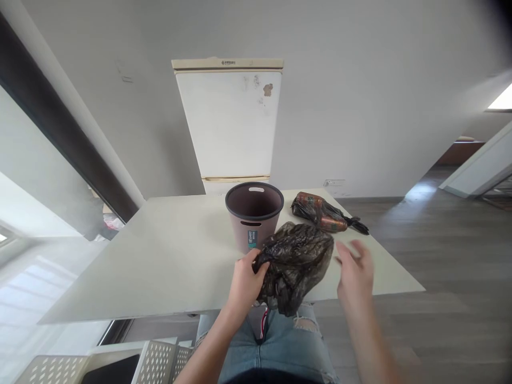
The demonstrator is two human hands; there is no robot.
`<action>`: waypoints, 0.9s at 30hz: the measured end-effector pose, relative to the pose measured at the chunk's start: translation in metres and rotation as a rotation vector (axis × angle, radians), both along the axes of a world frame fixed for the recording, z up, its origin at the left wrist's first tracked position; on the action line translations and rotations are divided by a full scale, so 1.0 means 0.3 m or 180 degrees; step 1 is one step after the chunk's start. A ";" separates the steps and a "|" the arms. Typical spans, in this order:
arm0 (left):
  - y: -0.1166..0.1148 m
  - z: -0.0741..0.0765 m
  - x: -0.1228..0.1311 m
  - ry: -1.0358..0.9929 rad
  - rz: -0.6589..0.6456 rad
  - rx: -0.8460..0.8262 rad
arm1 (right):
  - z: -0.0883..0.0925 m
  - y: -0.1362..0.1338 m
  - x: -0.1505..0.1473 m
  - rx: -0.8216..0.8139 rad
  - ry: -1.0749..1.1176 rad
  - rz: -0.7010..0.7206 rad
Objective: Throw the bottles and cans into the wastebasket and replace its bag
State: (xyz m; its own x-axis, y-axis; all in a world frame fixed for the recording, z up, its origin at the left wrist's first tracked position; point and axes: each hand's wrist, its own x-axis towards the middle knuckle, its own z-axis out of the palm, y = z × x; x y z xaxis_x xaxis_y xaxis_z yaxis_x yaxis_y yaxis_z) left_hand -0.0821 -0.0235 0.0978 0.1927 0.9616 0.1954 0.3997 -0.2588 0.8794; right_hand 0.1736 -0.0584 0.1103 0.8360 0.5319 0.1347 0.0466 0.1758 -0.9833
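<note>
L hand grasping blk bag, R hand empty, blurred
Bin just past L hand; filled bag past R hand, both on bench

The person's left hand is closed in a pinch, thumb against bent fingers, with the left forearm slanting up and inward behind it. Well apart to its right, the right hand is blurred, its fingers loosely bent and parted, above the right forearm.
</note>
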 end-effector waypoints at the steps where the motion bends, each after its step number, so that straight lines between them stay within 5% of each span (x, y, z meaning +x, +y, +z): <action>1: -0.001 0.016 0.001 -0.0106 0.0119 0.0032 | 0.018 -0.031 -0.027 0.0094 -0.0731 -0.0386; 2: -0.003 0.033 0.004 -0.0214 0.0191 0.0039 | 0.037 -0.063 -0.060 0.0207 -0.1428 -0.0432; 4: -0.014 0.066 0.014 -0.0464 0.0236 0.0021 | 0.070 -0.121 -0.135 0.0213 -0.2390 0.0698; 6: -0.030 0.096 0.030 -0.0725 0.0126 -0.0028 | 0.080 -0.152 -0.211 -0.0089 -0.2495 0.2164; 8: -0.043 0.118 0.040 -0.0941 0.0036 -0.0122 | 0.064 -0.149 -0.269 -0.0349 -0.2032 0.2818; 12: -0.042 0.138 0.005 -0.1220 -0.0320 -0.0448 | 0.010 -0.094 -0.273 -0.0548 -0.0720 0.2605; 16: -0.005 0.156 -0.105 -0.0933 -0.1142 -0.0688 | 0.034 -0.066 -0.195 -0.0272 0.0448 0.2158; 20: 0.031 0.189 -0.194 -0.0718 -0.0776 -0.0571 | 0.103 -0.075 -0.135 -0.0152 0.1309 0.2257; 23: 0.043 0.210 -0.225 -0.0907 -0.0448 -0.0474 | 0.126 -0.077 -0.076 -0.0274 0.1201 0.2428; 27: 0.033 0.223 -0.241 -0.1726 0.0027 -0.0606 | 0.106 -0.057 0.035 -0.0470 -0.0375 0.1880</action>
